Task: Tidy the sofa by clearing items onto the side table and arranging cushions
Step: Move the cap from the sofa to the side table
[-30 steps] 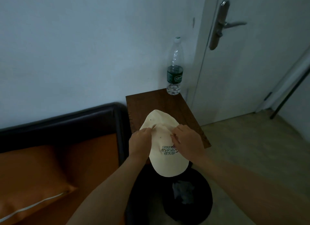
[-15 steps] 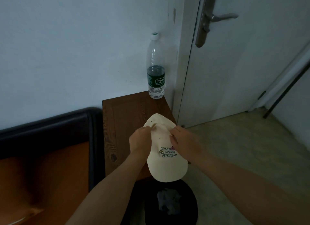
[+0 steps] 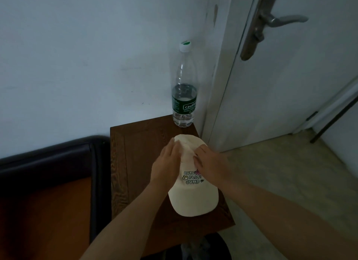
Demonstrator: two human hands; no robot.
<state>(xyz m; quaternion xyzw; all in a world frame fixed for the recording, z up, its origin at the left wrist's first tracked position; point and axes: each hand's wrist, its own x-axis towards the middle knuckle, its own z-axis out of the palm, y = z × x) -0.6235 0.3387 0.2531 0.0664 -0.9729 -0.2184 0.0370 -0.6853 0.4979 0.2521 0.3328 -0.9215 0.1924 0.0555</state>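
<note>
A cream cap [image 3: 193, 199] with "CUTE PLAY! JUMP" printed on its front lies on the brown wooden side table [image 3: 139, 153], brim pointing toward me. My left hand [image 3: 166, 163] rests with straight fingers along the cap's left side. My right hand [image 3: 211, 164] has its fingers curled on the right of the crown, pinching the fabric. The orange sofa seat [image 3: 48, 211] with its dark armrest [image 3: 95, 166] sits left of the table.
A tall clear water bottle [image 3: 184, 97] with a green label stands at the table's far right corner, against the wall. A white door [image 3: 290, 85] with a metal handle is on the right. A dark bin [image 3: 219, 248] stands below the table's near edge.
The cap has come down from above the table's near edge onto the tabletop. My left hand's fingers have straightened from a pinch. The view shifted closer and to the right.
</note>
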